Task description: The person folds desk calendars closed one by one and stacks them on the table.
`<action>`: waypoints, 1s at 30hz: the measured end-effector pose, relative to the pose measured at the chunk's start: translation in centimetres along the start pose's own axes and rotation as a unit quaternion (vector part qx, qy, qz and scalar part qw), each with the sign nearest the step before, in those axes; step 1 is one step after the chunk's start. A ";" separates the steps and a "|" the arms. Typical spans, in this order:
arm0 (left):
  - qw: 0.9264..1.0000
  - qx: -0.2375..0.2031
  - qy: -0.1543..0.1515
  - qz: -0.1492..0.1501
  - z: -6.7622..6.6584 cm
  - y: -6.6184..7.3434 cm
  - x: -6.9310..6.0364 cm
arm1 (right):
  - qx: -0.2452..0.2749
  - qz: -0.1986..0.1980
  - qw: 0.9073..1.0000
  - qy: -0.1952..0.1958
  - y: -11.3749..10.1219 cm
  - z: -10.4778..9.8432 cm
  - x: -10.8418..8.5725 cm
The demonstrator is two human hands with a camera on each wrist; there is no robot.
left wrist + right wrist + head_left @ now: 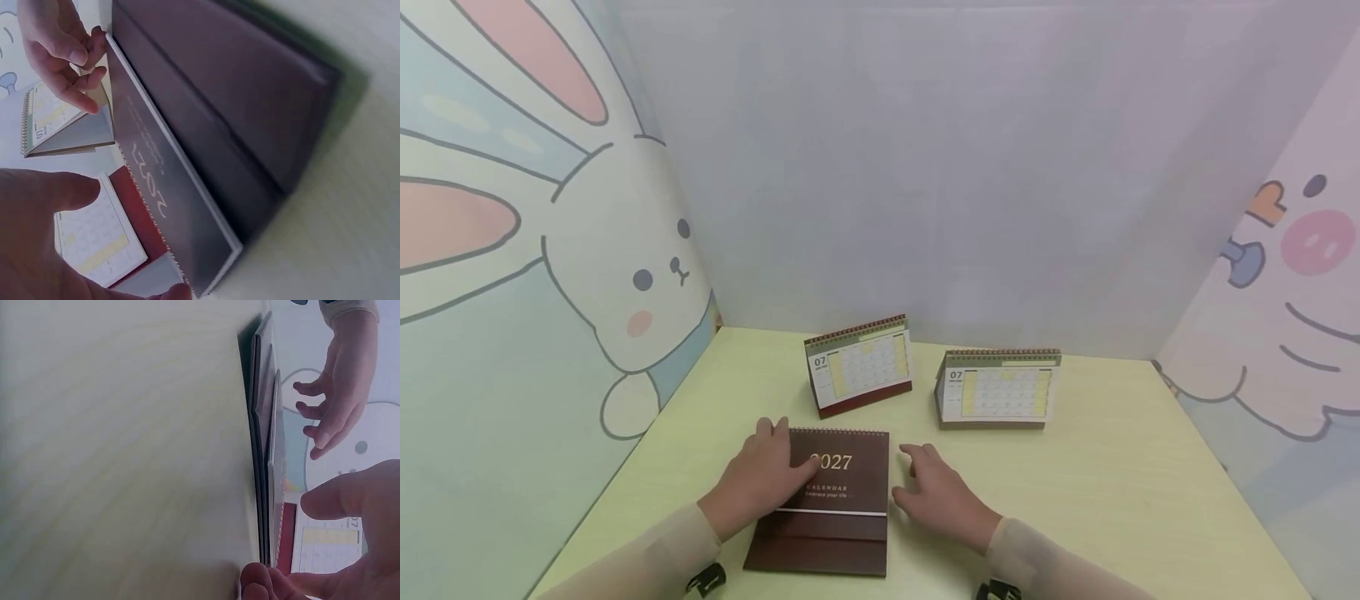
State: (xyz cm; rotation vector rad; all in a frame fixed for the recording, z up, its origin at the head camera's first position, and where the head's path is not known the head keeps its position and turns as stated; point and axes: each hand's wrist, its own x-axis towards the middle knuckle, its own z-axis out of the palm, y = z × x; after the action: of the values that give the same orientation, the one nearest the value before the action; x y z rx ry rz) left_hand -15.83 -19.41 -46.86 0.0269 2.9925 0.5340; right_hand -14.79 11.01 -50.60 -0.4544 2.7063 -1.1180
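A dark brown 2027 calendar (835, 467) lies nearly flat, its spiral edge toward the back wall and its base spread toward the person. Over its left part, the left hand (756, 479) has its thumb above the cover and relaxed fingers near the upper left corner. Beside the right edge, the right hand (943, 500) holds nothing, its fingers loosely bent. In the left wrist view, a fingertip of the left hand (44, 244) is at the spiral edge of the calendar (169, 181). The right wrist view shows fingertips of the right hand (356, 531) by the calendar's end (275, 444); contact is unclear.
Two desk calendars stand upright farther back on the pale yellow table (1120, 483): one with a red base (861, 367), angled, behind the brown one, and another (1000, 392) to its right. A grey back wall (925, 167) and cartoon-printed side panels surround the table.
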 end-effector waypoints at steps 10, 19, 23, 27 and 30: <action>0.997 -0.066 -0.014 0.039 -0.2 2.7 1.1 | 0.038 -0.031 0.993 0.104 3.0 -3.2 -1.5; 0.985 -0.155 -0.021 0.077 1.1 4.4 2.4 | 0.018 0.061 0.988 0.138 4.7 -6.6 -3.2; 0.968 -0.217 -0.031 0.122 1.6 5.4 2.8 | 0.002 0.064 0.986 0.155 6.3 -7.7 -3.6; 0.947 -0.274 -0.046 0.163 2.1 6.6 3.6 | -0.005 0.071 0.981 0.179 7.7 -9.0 -4.0; 0.937 -0.296 -0.059 0.177 2.7 7.4 4.4 | 0.000 0.090 0.977 0.194 8.7 -10.0 -4.1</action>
State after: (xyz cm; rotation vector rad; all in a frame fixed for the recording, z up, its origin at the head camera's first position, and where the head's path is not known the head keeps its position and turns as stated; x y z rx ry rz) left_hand -19.96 -11.43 -47.25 0.5306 2.5895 1.3907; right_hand -15.50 24.81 -49.59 0.0186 2.9955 -1.2675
